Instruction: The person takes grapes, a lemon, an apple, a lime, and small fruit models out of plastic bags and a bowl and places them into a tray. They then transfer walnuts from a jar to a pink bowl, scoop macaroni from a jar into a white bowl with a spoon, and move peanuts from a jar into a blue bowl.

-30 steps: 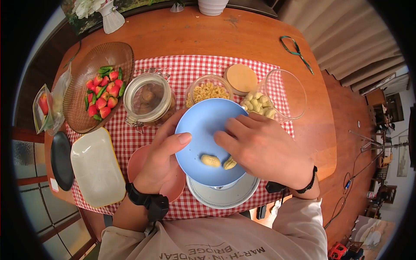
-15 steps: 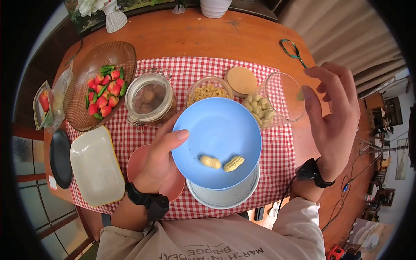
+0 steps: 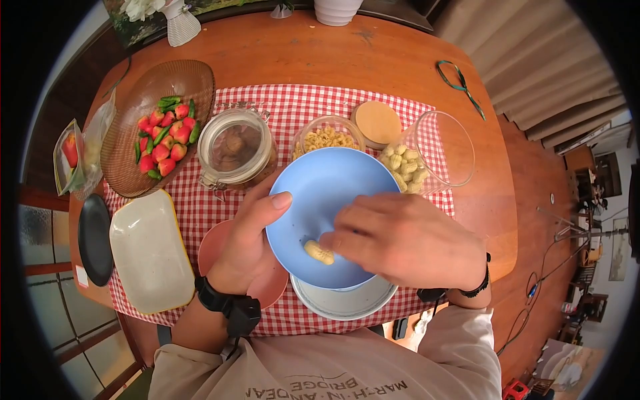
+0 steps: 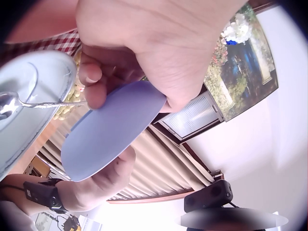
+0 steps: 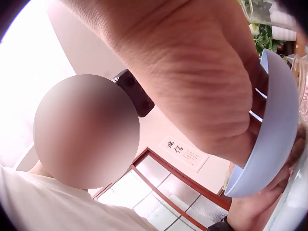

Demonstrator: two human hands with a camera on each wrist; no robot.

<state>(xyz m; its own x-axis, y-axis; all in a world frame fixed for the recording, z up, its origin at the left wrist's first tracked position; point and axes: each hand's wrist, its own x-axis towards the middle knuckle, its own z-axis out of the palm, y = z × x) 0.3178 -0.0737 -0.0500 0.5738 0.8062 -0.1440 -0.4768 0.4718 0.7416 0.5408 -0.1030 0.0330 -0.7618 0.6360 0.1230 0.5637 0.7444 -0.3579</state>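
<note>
My left hand (image 3: pixel 245 243) grips a light blue bowl (image 3: pixel 317 190) by its left side, thumb over the rim and fingers underneath. One unshelled peanut (image 3: pixel 319 252) lies in the bowl near its lower edge. My right hand (image 3: pixel 407 240) reaches in from the right, its fingers curled and blurred just beside that peanut; I cannot tell whether they pinch anything. In the left wrist view the bowl's underside (image 4: pixel 113 127) is tilted, with right-hand fingers behind it. A clear glass jar (image 3: pixel 453 150) of peanuts (image 3: pixel 405 167) lies on its side beyond.
Below the bowl sits a white plate (image 3: pixel 347 303) with a spoon (image 4: pixel 43 104), beside a pink dish (image 3: pixel 270 287). Around them on the checked cloth are a clip-top jar (image 3: pixel 237 150), a tub of pasta (image 3: pixel 328 137), a wooden lid (image 3: pixel 377 123), a pale tray (image 3: pixel 150 257) and a brown basket (image 3: pixel 193 77).
My right hand left the bowl, opened off to the right by the glass jar, then came back over the bowl. It now covers where a second peanut lay. The visible peanut has turned slightly.
</note>
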